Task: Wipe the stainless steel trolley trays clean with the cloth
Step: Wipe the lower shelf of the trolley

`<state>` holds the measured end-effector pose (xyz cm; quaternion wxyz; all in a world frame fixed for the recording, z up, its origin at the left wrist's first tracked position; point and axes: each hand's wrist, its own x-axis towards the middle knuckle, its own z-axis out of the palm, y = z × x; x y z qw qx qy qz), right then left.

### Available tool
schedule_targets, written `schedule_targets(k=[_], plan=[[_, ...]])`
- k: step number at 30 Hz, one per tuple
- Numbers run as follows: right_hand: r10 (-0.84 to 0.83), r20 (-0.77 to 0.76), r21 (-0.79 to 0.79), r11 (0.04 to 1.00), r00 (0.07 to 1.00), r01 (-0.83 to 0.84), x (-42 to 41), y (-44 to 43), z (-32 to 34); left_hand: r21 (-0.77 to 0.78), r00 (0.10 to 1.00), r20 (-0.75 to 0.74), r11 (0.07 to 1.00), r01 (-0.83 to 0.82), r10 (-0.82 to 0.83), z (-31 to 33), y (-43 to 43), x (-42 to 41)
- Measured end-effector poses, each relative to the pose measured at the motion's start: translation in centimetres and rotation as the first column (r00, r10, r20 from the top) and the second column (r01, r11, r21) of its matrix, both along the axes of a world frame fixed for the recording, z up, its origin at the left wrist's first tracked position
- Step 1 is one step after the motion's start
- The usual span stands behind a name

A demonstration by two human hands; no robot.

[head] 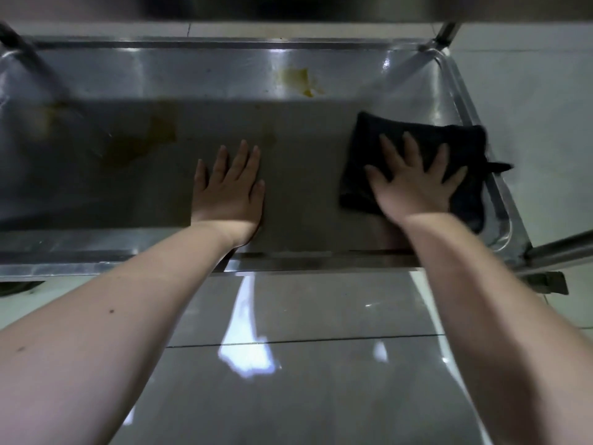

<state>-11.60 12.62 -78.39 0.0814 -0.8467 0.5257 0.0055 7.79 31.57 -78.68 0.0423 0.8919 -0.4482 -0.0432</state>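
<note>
Trolley tray stained, right grip splayed flat on cloth, left grip flat, perhaps touching

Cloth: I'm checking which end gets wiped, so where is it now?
In the head view, the black cloth lies at the right end of the tray, flat under the right hand.

Dim scene; a broad shadow darkens the tray, glare streaks the floor tiles, edges bow, right hand motion-blurred.
</note>
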Motion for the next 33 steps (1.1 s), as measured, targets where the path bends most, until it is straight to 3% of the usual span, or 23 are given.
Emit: schedule_targets(k=[4, 6, 9, 13, 18, 22, 24, 26, 30, 33], plan=[[0.258, 0.051, -0.03, 0.966, 0.965, -0.257, 3.8, 8.3, -0.3, 0.013, 1.0, -0.011, 1.0, -0.005, 0.005, 0.2, 0.0, 0.0], [0.302, 0.055, -0.006, 0.953, 0.952, -0.302, 3.8, 8.5, -0.1, 0.008, 1.0, -0.012, 1.0, -0.005, 0.005, 0.3, 0.0, 0.1], [0.24, 0.018, -0.021, 0.971, 0.971, -0.24, 0.7, 4.6, -0.2, 0.003, 1.0, -0.008, 1.0, 0.005, -0.005, 0.2, 0.0, 0.0], [0.001, -0.045, 0.026, 1.0, 0.999, 0.0, -6.1, -1.1, 0.2, 0.004, 1.0, 0.001, 1.0, -0.002, 0.002, 0.1, -0.2, -0.1], [-0.036, -0.134, 0.013, 0.999, 0.99, 0.038, -5.1, 0.7, -0.3, 0.01, 1.0, -0.01, 1.0, 0.002, -0.001, 0.3, -0.2, -0.1], [0.131, -0.044, -0.093, 0.986, 0.99, -0.135, 2.4, 9.8, -0.5, -0.062, 0.984, -0.177, 0.998, 0.001, -0.012, 1.7, 0.0, 0.6], [0.153, -0.016, -0.047, 0.987, 0.988, -0.153, 7.3, 13.8, -0.4, -0.164, 0.97, -0.24, 0.984, -0.066, 0.025, 3.0, 0.7, 1.9], [0.164, -0.017, 0.039, 0.986, 0.986, -0.163, 10.8, 16.1, 0.0, -0.188, 0.981, -0.185, 0.978, -0.084, 0.049, 4.2, 1.9, 3.6], [0.169, 0.146, 0.073, 0.981, 0.975, -0.181, 9.7, 13.8, 0.9, -0.158, 0.987, -0.158, 0.986, -0.051, 0.026, 5.2, 3.5, 4.6], [0.014, 0.188, 0.019, 1.0, 0.982, -0.018, 5.2, 7.4, 1.3, -0.183, 0.987, -0.115, 0.979, 0.087, -0.109, 4.7, 1.3, 1.8]])
